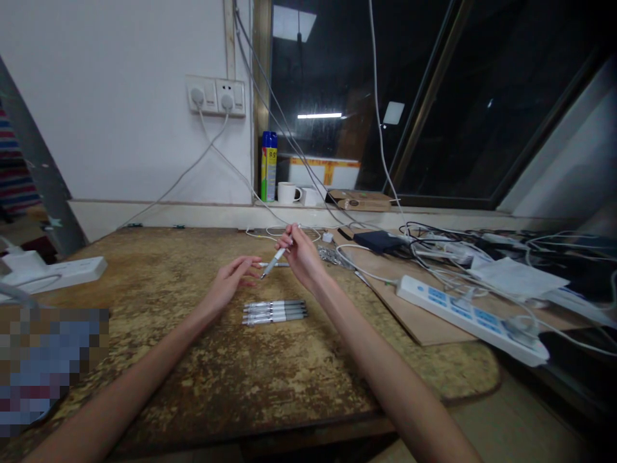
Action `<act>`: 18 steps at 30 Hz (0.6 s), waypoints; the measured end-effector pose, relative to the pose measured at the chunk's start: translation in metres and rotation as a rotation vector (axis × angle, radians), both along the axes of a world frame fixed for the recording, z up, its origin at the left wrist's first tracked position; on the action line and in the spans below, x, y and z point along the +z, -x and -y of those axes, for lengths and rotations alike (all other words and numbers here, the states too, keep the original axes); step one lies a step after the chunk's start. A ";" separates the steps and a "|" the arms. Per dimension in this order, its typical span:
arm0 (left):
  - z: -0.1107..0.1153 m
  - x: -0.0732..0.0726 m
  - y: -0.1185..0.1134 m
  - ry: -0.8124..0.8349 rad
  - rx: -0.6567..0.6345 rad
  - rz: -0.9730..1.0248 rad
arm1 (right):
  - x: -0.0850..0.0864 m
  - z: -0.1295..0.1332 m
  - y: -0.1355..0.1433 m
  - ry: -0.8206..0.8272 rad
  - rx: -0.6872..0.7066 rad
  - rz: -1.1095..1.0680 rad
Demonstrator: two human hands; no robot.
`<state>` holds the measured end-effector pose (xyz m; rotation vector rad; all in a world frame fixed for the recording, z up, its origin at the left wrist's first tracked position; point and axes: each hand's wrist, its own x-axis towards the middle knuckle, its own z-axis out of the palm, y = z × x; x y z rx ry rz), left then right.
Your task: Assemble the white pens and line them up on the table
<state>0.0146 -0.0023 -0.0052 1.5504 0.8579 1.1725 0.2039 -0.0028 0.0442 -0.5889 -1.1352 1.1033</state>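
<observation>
Our forearms spanned the worktop; beyond four or so lying pens, our right hand pinched a tilted pen, our left hand half open, seemingly empty, near its tip.

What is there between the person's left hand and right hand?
In the head view, a white and grey pen, held by the right hand, slants down toward the left hand; behind it, another pen apparently lies on the brown wooden table.

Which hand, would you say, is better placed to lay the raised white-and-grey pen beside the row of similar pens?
Probably the right hand: it grips that pen, while the left hand is open nearby.
</observation>
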 end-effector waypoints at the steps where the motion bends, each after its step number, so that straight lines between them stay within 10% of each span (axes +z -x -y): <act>1: -0.003 -0.002 0.003 -0.008 0.032 0.001 | 0.002 -0.002 -0.005 0.021 0.004 -0.050; 18: -0.017 -0.015 0.012 -0.125 0.032 -0.157 | -0.016 0.008 -0.040 0.150 0.117 -0.403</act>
